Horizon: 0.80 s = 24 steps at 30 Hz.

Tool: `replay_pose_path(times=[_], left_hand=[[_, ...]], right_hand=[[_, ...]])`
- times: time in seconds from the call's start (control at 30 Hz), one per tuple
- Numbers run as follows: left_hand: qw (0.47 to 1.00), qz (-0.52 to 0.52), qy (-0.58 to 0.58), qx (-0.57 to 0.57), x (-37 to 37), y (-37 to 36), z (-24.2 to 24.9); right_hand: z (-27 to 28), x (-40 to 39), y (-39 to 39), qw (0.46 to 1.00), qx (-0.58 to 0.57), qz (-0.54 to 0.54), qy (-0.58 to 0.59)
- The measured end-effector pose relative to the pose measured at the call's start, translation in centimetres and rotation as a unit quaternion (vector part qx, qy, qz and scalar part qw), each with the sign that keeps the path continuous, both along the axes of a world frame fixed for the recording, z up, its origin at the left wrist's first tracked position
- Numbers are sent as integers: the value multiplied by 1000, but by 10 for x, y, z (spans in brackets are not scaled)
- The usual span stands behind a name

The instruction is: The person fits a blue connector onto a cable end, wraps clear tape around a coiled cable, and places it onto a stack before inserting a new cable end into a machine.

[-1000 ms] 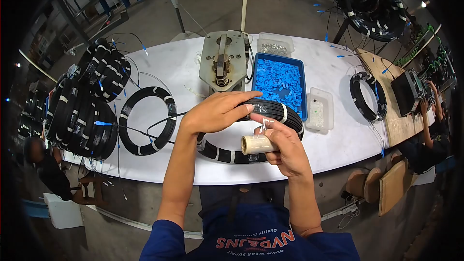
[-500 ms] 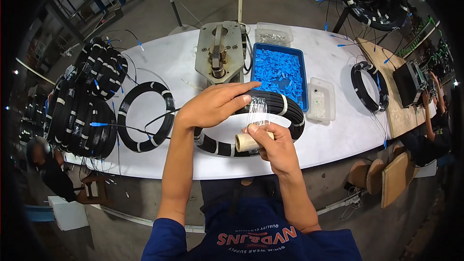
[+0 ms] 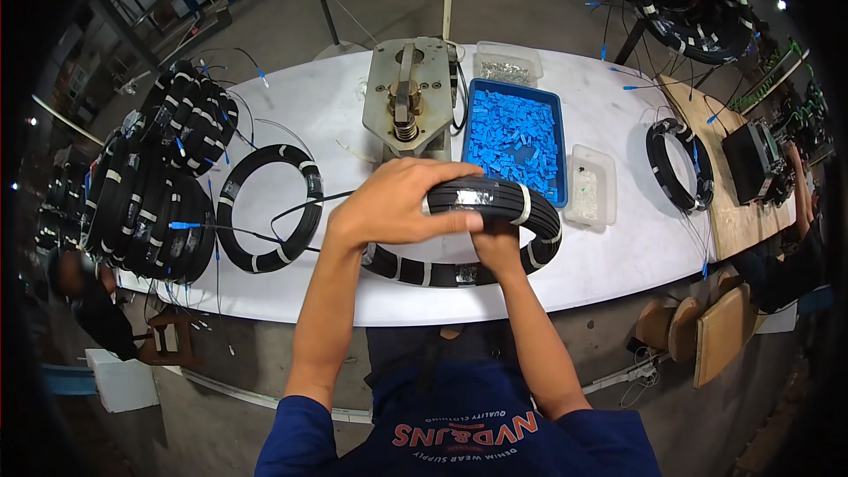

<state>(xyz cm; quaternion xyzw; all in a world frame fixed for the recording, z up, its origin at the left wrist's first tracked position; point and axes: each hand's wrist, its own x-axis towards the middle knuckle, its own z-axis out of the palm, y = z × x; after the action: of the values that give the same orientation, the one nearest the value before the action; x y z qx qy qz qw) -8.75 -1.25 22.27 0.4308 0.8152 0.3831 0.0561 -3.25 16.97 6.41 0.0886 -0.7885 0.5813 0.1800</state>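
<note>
A thick coil of black cable point(image 3: 533, 230) is tilted up from the table at its far side, bound with white bands and a shiny strip of clear tape. My left hand point(image 3: 397, 205) is closed around its upper left part, thumb in front and fingers over the top. Through the ring's opening goes my right hand point(image 3: 497, 249), its fingers hidden behind the raised part of the coil. The roll of clear tape is out of sight. A cable end runs left from the coil past my left wrist.
Left lie a single cable coil point(image 3: 234, 190) and a stack of coils point(image 3: 168, 234). Behind my hands stand a metal press point(image 3: 382, 115) and a blue tray point(image 3: 471, 146) of small blue parts. A clear tub point(image 3: 601, 216) sits right. Another person's arm point(image 3: 806, 190) works at far right.
My right hand has passed with the tape roll under the coil, and the roll has gone from view. The stretched tape now lies flat on the coil. My left thumb has moved below it.
</note>
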Motion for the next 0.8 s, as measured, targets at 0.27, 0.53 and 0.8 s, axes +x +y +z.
replay_pose_path(times=[0.27,0.53,0.8], left_hand=[[999,29,-3,-22,21,2,17],[933,221,-253,130,4,-7,6],[950,133,-243,146,-14,-5,-17]], right_hand=[[70,-59,12,977,-98,127,139],[66,-70,-9,954,-227,92,171],[68,-65,-14,936,-285,154,139]])
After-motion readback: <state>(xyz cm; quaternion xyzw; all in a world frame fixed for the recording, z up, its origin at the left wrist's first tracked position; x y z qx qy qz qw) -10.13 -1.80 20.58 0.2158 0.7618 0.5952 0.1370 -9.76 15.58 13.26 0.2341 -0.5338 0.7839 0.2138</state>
